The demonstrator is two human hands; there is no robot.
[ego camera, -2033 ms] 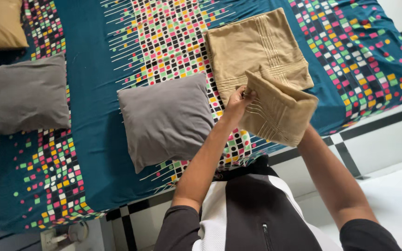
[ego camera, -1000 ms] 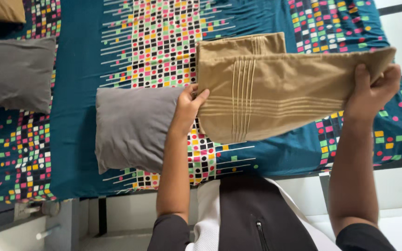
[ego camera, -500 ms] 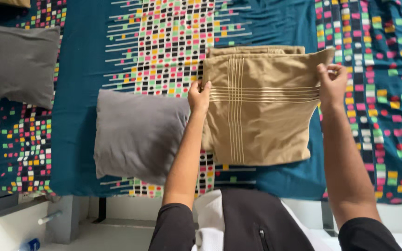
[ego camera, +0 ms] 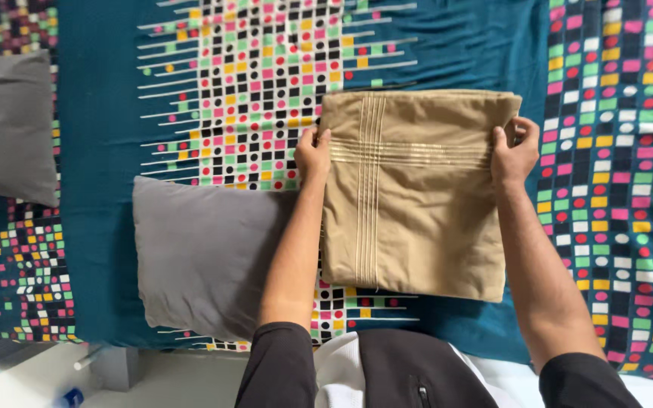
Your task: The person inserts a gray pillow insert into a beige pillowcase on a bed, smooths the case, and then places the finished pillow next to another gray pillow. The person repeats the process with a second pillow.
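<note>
At the two upper side edges of the tan cushion cover (ego camera: 417, 204), the fingers of the left hand (ego camera: 312, 153) and the right hand (ego camera: 514, 153) are pinched shut on the fabric, holding it flat over the patterned teal bedsheet (ego camera: 115, 136), just right of the grey cushion (ego camera: 205, 253). With only the edges pinched, a loosened grip would likely let the limp cloth crumple, or uneven pulls skew it off the second tan cover barely showing beneath.
</note>
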